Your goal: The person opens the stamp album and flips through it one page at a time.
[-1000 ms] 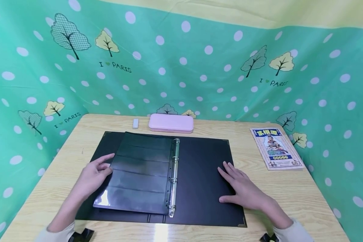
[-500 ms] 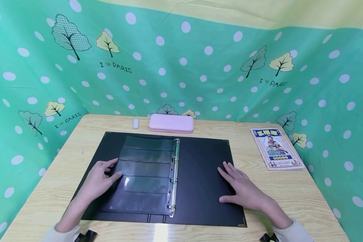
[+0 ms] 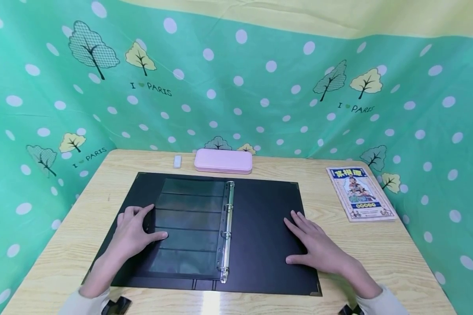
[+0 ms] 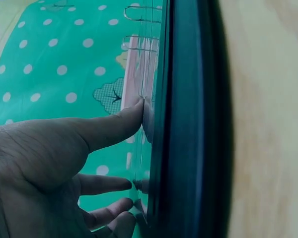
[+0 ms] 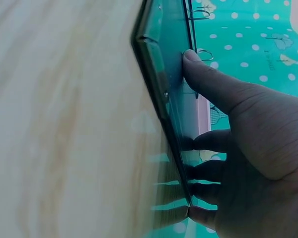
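A black ring binder (image 3: pixel 265 245) lies open on the wooden table. Flat on its left half is a dark sheet of clear pocket pages (image 3: pixel 187 239), held in the metal rings (image 3: pixel 227 232) along the spine. My left hand (image 3: pixel 129 234) is at the sheet's left edge, thumb and fingers spread apart. Its thumb tip rests on the sheet, as the left wrist view shows with the hand (image 4: pixel 44 168) close to the surface. My right hand (image 3: pixel 317 247) rests with spread fingers on the bare right cover; in the right wrist view that hand (image 5: pixel 268 144) touches the cover near its edge.
Behind the binder lie a pink pencil case (image 3: pixel 223 161) and a small whitish eraser-like block (image 3: pixel 177 161). A printed booklet (image 3: pixel 360 193) is at the right rear of the table (image 3: pixel 378 253). A green dotted curtain (image 3: pixel 236 105) surrounds the back and sides.
The pocket sheet's left side, slightly raised before, has come down flat on the binder. My left hand has moved right onto its edge, its thumb spreading inward. The right hand has stayed put.
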The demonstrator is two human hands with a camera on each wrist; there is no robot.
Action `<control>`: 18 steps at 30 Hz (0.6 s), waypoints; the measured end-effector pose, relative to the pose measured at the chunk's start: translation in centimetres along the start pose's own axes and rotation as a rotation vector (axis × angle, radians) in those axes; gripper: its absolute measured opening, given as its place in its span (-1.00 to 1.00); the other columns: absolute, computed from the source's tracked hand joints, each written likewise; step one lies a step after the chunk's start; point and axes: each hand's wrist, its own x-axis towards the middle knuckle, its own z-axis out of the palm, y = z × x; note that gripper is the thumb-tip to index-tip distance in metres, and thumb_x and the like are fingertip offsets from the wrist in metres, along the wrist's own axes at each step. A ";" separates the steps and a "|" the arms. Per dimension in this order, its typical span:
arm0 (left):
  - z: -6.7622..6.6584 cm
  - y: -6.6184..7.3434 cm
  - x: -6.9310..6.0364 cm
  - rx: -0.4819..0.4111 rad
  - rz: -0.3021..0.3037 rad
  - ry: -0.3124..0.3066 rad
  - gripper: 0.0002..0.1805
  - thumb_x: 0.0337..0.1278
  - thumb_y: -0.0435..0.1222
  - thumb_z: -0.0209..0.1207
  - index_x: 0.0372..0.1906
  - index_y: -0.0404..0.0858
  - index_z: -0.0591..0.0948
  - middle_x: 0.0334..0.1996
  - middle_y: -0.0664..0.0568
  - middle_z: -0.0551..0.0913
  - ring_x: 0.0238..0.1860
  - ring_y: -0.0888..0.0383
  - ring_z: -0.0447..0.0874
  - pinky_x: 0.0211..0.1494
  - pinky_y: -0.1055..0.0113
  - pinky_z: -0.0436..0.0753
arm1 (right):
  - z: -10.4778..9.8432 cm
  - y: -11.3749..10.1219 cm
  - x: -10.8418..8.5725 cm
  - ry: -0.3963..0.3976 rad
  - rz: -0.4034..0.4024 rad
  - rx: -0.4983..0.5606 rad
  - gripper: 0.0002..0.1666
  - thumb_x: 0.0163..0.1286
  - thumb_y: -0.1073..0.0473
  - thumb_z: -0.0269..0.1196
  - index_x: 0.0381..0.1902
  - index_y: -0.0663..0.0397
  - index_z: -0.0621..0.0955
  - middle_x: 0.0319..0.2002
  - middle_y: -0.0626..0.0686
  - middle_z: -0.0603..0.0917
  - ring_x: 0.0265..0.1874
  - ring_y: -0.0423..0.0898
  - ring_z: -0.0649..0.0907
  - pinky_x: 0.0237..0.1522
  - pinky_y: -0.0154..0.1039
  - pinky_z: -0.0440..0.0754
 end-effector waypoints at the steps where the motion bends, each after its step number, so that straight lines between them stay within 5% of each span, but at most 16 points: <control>1: 0.0 0.0 0.0 0.003 -0.001 0.003 0.11 0.08 -0.07 0.69 0.57 -0.56 0.40 0.34 -0.60 0.30 0.23 -0.50 0.21 0.05 -0.31 0.49 | 0.0 0.0 0.0 0.000 -0.001 0.001 0.23 0.44 -0.42 0.45 0.78 0.11 0.26 0.78 0.33 0.07 0.74 0.40 0.09 0.62 0.52 0.14; 18: -0.6 0.5 -0.7 0.027 0.021 -0.001 -0.06 0.30 -0.09 0.56 0.56 -0.54 0.44 0.38 -0.63 0.38 0.28 -0.53 0.31 0.19 -0.41 0.51 | 0.0 -0.1 -0.3 0.019 -0.016 -0.015 0.17 0.47 -0.40 0.43 0.76 0.09 0.31 0.78 0.32 0.09 0.74 0.40 0.11 0.60 0.51 0.21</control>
